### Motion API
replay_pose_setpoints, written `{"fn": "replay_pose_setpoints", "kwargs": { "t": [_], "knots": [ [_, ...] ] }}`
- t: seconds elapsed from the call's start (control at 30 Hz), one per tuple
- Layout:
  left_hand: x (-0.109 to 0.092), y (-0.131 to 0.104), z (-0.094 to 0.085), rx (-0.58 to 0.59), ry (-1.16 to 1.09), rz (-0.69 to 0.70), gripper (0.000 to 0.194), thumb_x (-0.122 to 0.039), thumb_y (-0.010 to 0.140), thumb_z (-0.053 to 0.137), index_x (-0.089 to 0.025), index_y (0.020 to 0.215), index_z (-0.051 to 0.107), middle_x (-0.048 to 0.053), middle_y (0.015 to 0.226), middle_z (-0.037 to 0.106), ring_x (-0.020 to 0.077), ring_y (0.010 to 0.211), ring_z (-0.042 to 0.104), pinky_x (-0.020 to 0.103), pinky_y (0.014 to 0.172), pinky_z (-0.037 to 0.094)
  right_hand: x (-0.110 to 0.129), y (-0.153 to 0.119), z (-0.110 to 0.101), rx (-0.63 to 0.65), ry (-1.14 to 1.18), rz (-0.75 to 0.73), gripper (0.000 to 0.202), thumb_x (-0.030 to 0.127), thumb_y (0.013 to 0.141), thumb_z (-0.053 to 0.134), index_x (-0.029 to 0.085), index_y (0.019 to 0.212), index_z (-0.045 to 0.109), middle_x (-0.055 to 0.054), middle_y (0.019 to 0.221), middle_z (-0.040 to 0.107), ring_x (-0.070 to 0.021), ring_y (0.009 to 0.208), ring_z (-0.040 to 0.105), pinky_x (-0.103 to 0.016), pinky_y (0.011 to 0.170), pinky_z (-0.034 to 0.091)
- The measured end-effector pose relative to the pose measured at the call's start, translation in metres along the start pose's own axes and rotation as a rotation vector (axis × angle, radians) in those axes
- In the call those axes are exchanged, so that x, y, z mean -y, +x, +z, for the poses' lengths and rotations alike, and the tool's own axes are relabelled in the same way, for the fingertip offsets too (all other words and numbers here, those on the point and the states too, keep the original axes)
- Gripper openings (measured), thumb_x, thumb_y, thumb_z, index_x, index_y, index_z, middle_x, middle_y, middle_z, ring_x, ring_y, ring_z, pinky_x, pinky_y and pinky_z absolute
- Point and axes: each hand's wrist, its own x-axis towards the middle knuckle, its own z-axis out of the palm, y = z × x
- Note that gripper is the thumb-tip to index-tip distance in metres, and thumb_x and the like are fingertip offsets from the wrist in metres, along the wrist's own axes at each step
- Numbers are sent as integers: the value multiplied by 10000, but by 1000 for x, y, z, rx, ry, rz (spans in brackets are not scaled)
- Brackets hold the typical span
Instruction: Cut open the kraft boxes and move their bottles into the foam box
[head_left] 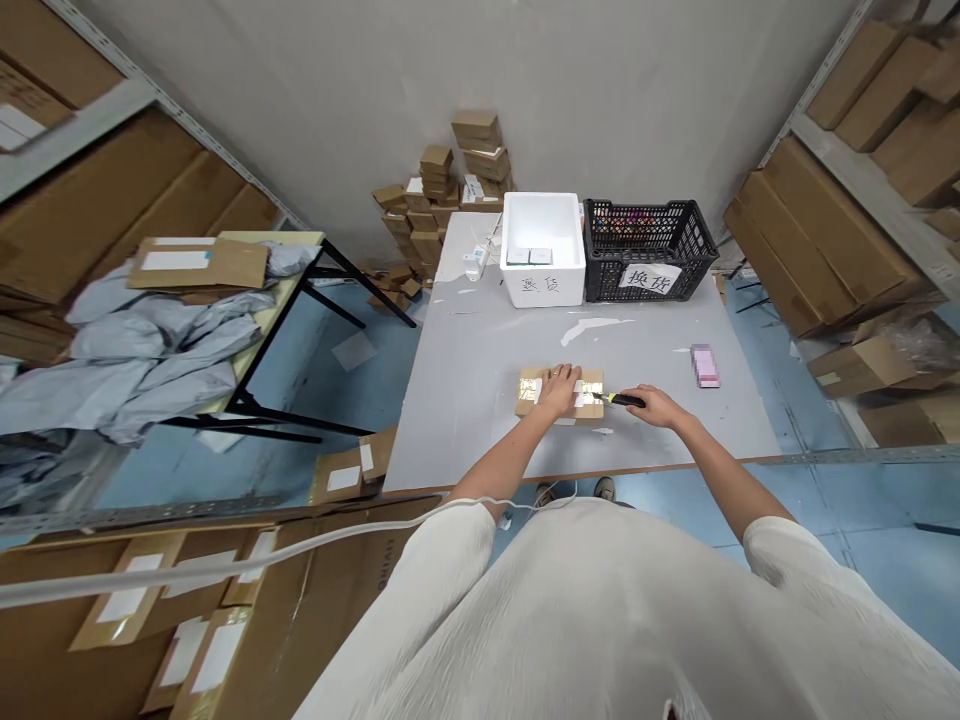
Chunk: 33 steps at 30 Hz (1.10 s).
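A small cardboard box (592, 408) with shiny clear tape and a white label lies on the grey table (480, 400). Pressed flat on its top is my left hand (558, 388), fingers stretched out. My right hand (654, 406) is closed around the handle of a black and yellow utility knife (626, 400). The knife points left, its tip at the taped right end of the box. Whether the blade has gone into the tape cannot be made out.
Behind the box stand a white foam box (544, 285) holding small flat packs and a black plastic crate (649, 270). A pink blurred item (705, 366) lies at right. Parcels (150, 350) cover a side table; a white cable (300, 547) crosses at lower left.
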Motion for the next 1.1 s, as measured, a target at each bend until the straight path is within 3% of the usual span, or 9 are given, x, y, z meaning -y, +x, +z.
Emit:
{"fn": "replay_pose_setpoints", "kwargs": {
  "t": [0.23, 0.37, 0.5, 0.7, 0.97, 1.1],
  "knots": [
    [2, 15, 4, 63, 47, 0, 700, -190, 961, 656, -222, 1625, 437, 206, 1524, 598, 365, 1475, 513, 552, 1257, 338, -3, 4, 2, 14, -71, 7, 495, 344, 1020, 670, 304, 1510, 726, -129, 1203, 735, -350, 1203, 659, -411, 1015, 510],
    [2, 7, 16, 3, 42, 53, 727, -213, 976, 592, -191, 1676, 396, 234, 1646, 527, 372, 1596, 418, 550, 1306, 303, -11, 7, 7, 9, -23, 2, 485, 346, 1001, 700, 312, 1483, 745, -106, 1165, 753, -323, 1117, 688, -395, 996, 520],
    [1, 0, 24, -15, 19, 26, 758, -229, 985, 528, -147, 1719, 354, 241, 1757, 420, 373, 1672, 330, 578, 1352, 241, -16, 4, 24, -68, 5, -14, 498, 367, 1022, 660, 295, 1512, 714, -118, 1203, 747, -330, 1178, 679, -432, 1063, 525],
    [1, 0, 29, -41, -7, 6, 791, -225, 985, 504, -157, 1751, 321, 232, 1781, 398, 380, 1686, 313, 621, 1355, 236, -16, -5, 47, -189, 9, 33, 509, 393, 1059, 586, 302, 1552, 671, -125, 1238, 733, -337, 1208, 650, -466, 1105, 516],
    [1, -5, 33, -40, 3, -8, 737, -223, 1016, 463, -153, 1740, 341, 216, 1796, 378, 354, 1708, 282, 591, 1373, 211, -22, 1, 43, -241, -27, 74, 506, 379, 1018, 627, 277, 1510, 693, -142, 1279, 718, -361, 1227, 632, -471, 1100, 500],
    [0, -8, 34, -49, -4, -4, 755, -242, 1020, 480, -188, 1755, 317, 196, 1801, 380, 352, 1709, 283, 606, 1372, 210, -34, 7, 39, -358, 37, 164, 495, 403, 1013, 607, 260, 1480, 689, -147, 1311, 720, -381, 1272, 610, -507, 1118, 494]
  ]
}}
